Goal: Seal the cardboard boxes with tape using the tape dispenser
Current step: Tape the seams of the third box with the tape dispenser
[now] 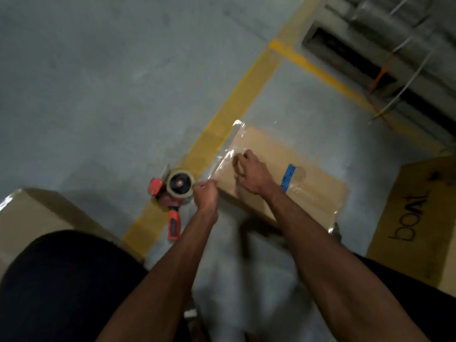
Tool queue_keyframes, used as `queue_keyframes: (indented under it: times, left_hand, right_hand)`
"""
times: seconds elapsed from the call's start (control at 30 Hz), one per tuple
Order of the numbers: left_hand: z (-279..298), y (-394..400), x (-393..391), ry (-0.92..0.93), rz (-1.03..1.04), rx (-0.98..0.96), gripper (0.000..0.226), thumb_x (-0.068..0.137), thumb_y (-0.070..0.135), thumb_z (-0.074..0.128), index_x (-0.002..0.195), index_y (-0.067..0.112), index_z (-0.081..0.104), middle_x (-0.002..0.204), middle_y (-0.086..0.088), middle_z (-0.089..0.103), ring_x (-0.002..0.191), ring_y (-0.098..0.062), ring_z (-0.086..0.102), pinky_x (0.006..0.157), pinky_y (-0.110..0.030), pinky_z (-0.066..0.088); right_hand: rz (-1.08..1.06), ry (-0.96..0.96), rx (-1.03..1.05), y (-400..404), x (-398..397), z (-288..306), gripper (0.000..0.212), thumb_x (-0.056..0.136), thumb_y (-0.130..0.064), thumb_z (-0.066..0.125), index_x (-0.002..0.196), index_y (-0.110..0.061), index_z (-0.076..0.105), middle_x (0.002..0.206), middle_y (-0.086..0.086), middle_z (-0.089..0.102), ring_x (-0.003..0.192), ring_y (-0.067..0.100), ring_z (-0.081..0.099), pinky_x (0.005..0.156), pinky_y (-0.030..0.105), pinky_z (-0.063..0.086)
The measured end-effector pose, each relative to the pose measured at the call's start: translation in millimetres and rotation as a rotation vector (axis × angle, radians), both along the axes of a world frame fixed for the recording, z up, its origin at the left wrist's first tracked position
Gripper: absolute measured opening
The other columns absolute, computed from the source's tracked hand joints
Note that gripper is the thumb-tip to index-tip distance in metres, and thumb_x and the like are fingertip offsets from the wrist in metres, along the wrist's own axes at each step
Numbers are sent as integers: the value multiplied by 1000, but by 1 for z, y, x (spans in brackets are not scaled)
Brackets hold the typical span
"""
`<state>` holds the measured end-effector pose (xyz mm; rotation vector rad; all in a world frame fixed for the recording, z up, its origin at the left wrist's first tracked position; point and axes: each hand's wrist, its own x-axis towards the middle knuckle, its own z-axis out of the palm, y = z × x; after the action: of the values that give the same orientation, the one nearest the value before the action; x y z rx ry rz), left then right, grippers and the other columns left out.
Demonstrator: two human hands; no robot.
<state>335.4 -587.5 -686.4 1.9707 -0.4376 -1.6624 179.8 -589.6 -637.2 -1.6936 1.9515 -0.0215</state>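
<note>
While both hands work at the near left corner of the cardboard box (283, 174), bare grey floor (86, 95) lies open to the left and far side, crossed by a yellow floor line (237, 99) running right along the box's left edge. Closer in it gets tight: a second box (32, 218) sits near left, a lettered carton (417, 218) crowds the right, and a dark grated opening (365, 62) sits far right. The left hand (206, 195) is a curled fist, its grip pinching the near end of a strip of clear tape (225, 156) that stretches up along the box's left edge. The right hand (251, 172) rests on the box top with fingers curled at the tape; whether they pinch it I cannot tell. Just left of the left hand, the red tape dispenser (174, 193) lies on the floor, untouched, roll up, handle pointing near. The box is flat brown, glossy with tape, a blue label (288, 177) near its middle.
</note>
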Motion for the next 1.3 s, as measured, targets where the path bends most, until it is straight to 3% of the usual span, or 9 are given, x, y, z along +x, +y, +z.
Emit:
queue_keyframes:
  times: [0.1,0.2,0.3,0.57,0.7,0.83,0.97,1.17,1.3]
  left_hand:
    - [15,-8,-8,78,8,28,29,51,25,65,76,10,67,72,-2,58,72,-18,50,62,-34,35]
    - [37,-13,-17,93,73,2,51,59,26,67,102,-1,71,85,-9,67,79,-18,50,69,-34,34]
    - [54,-19,-27,104,14,-59,11,87,19,67,95,12,70,83,2,65,75,-15,54,71,-28,39]
    - [48,-31,-28,225,-59,-54,13,91,22,64,103,18,70,88,8,62,79,-10,54,76,-29,41]
    - [47,-43,-18,229,-78,-124,90,54,51,80,131,8,58,125,-6,68,109,-22,65,94,-40,52]
    - [65,-54,-4,133,-282,-194,100,70,40,79,152,14,28,142,-1,51,125,-24,53,107,-47,47]
    - [60,-29,14,-128,-736,-226,116,75,42,77,161,12,6,162,-11,31,146,-29,34,119,-43,31]
    - [60,28,20,-298,-1099,-356,111,76,31,79,158,3,11,159,-21,29,145,-35,32,117,-36,30]
    - [55,53,24,-398,-1233,-295,108,72,36,62,159,18,0,130,-29,54,109,-43,60,88,-39,52]
  right_hand:
    - [18,244,72,-13,-34,9,59,93,-41,64,146,-39,39,147,15,30,125,42,40,100,57,39]
    - [29,319,285,-22,-59,10,88,85,-69,63,152,-63,6,167,23,-13,143,67,6,113,75,14]
    - [-16,225,344,-20,-85,6,101,77,-74,68,143,-75,-9,164,17,-31,140,69,-19,112,80,-2]
    - [-81,216,281,-30,-104,14,85,76,-78,63,134,-84,1,162,15,4,138,62,25,113,78,13]
    - [-154,91,373,-21,-99,14,97,74,-57,69,134,-84,-2,157,20,4,125,57,48,113,62,36]
    - [-262,-104,354,36,-74,8,104,86,-43,74,151,-65,-4,152,38,14,131,58,40,113,49,37]
    - [-425,-160,286,100,-26,5,102,88,-48,73,150,-67,-6,155,41,10,133,61,37,113,55,37]
    - [-568,-137,278,160,1,17,101,93,-42,71,149,-69,-9,160,32,-1,125,54,52,111,55,42]
    - [-540,-59,346,173,-7,23,106,92,-39,72,151,-64,-13,161,30,-1,123,50,55,107,56,45]
